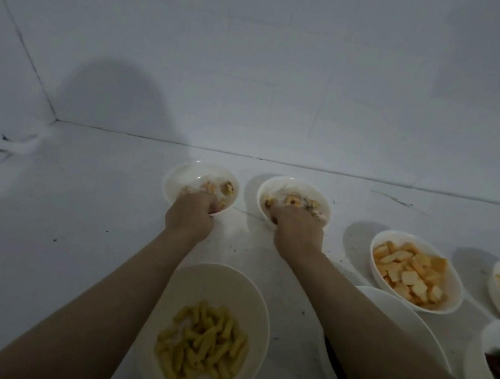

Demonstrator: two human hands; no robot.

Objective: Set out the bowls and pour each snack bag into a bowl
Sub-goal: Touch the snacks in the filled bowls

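Observation:
Two small white bowls with mixed snack pieces stand side by side far out on the white counter. My left hand grips the near rim of the left bowl. The right bowl is held at its near rim by my right hand. Close to me sits a bowl of yellow stick snacks under my left forearm. To the right stand a bowl of orange square crackers, another cracker bowl at the frame edge, and a bowl of coloured candies. No snack bag is in view.
A further white bowl lies partly hidden under my right forearm, its contents unseen. White walls rise behind the counter and meet in a corner at far left. A small white object lies near that corner. Dark crumbs dot the counter.

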